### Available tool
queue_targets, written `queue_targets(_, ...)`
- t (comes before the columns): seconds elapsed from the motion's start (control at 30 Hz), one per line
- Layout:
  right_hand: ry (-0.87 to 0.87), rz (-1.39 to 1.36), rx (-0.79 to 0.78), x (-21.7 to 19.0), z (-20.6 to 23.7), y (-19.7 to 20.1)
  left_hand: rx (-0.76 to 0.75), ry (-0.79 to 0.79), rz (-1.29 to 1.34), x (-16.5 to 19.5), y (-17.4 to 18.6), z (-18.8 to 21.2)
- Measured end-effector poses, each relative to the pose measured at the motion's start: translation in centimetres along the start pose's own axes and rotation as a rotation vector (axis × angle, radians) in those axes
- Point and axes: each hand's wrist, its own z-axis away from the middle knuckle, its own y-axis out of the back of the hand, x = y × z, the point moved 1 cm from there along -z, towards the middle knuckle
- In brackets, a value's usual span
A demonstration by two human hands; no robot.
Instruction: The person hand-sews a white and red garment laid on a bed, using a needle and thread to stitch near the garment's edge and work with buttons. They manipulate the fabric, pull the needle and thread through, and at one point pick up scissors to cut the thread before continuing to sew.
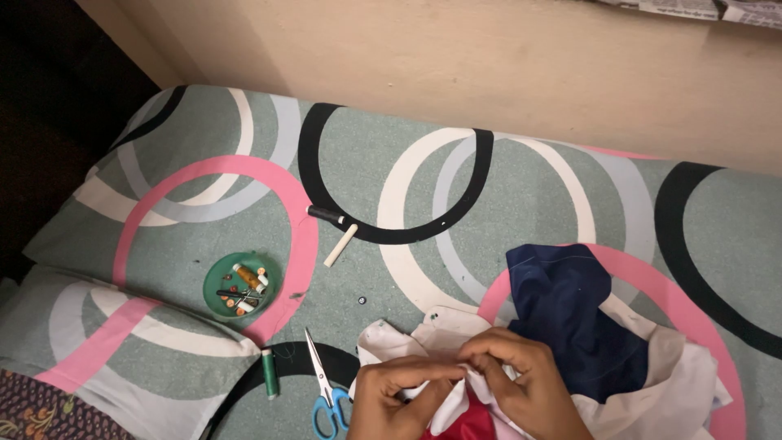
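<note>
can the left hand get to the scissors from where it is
Probably yes. The scissors lie on the bedsheet just left of the left hand, with nothing between them. But that hand is pinching the white cloth, so it would have to let go.

No packages, labels, signs or screens show anywhere here. The nearest thing to printed matter is a strip of newspaper [692, 8] at the top right, lying flat along the ledge above the cream wall: grey-white sheets with dark print, cut off by the edge of view and too small to make out.
</note>
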Motion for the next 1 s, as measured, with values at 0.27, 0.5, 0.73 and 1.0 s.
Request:
queue_targets(0.27, -0.081, -0.169, -0.016, 1.9, 0.7, -0.2, -0.029, -0.002, -0.060, 0.3, 0.5, -0.1)
queue_targets(0.5, -0.135, -0.250, -0.030, 3.1, 1.2, -0.3, -0.062, -0.099, -0.054, -0.3, 0.7, 0.0)
queue_targets(0.73, -0.118, -0.311, -0.012, 3.1, 1.4, -0.6, -0.042, -0.190, -0.095, -0.6, 0.6, 0.3)
queue_targets(1.0, -0.201, -0.327, 0.032, 2.9, 1.8, -0.7, 0.016, -0.260, -0.080, -0.4, 0.3, 0.5)
